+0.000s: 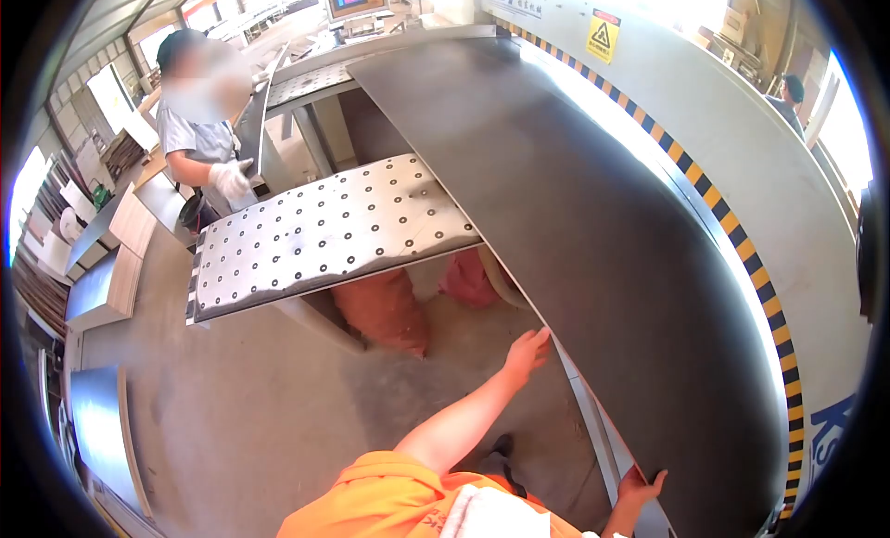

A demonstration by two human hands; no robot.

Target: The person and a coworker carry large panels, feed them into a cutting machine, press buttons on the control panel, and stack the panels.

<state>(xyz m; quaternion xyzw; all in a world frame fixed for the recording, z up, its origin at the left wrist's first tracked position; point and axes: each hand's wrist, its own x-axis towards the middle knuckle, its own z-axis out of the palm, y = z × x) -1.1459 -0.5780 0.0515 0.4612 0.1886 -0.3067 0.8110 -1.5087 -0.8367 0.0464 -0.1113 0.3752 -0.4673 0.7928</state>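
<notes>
Long dark panel beside a striped machine.
The panel lies right of a dotted white surface; left hand, fingers half-curled, at its left edge; right hand, nearer, thumb spread, at that edge (whether either pinches, I cannot tell).

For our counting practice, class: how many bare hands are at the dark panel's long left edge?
2: the left hand at that edge of the dark panel, and the right hand lower down along it. Some fingers may be hidden.
</notes>
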